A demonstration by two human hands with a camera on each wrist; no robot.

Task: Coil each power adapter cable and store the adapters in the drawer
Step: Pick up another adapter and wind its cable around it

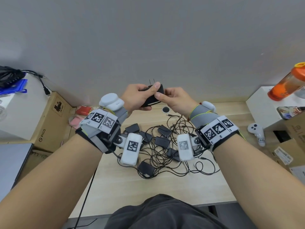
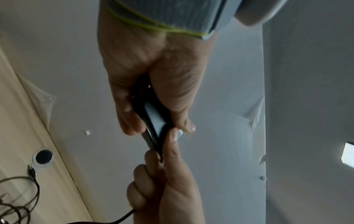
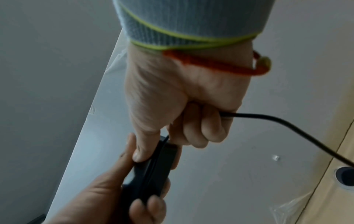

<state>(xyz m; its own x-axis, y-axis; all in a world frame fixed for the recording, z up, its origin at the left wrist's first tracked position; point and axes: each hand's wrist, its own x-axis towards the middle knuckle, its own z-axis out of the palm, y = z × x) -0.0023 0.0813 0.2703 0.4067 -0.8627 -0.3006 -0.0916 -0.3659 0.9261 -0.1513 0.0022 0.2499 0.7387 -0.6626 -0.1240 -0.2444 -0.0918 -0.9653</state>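
Our left hand [image 1: 137,98] grips a black rectangular plastic power adapter [image 1: 152,96] mid-air above the light wooden desk [image 1: 165,184], thumb on top, fingers curled underneath, two metal prongs pointing away from us. Our right hand [image 1: 177,100] pinches the thin black cable [image 3: 283,121] against the adapter's near edge with thumb and forefinger; the other fingers curl round it, and the free length trails off towards the desk. We see a few turns of cable already lying round the adapter body in the right wrist view. Below our wrists sits a tangled pile of black adapters and cables [image 1: 162,142]. Round black grommet hole [image 1: 166,109] near the desk's back edge. White handheld controller [image 1: 257,134] on the right, orange-lidded clear bottle [image 1: 287,81] on a white box [image 1: 262,111].
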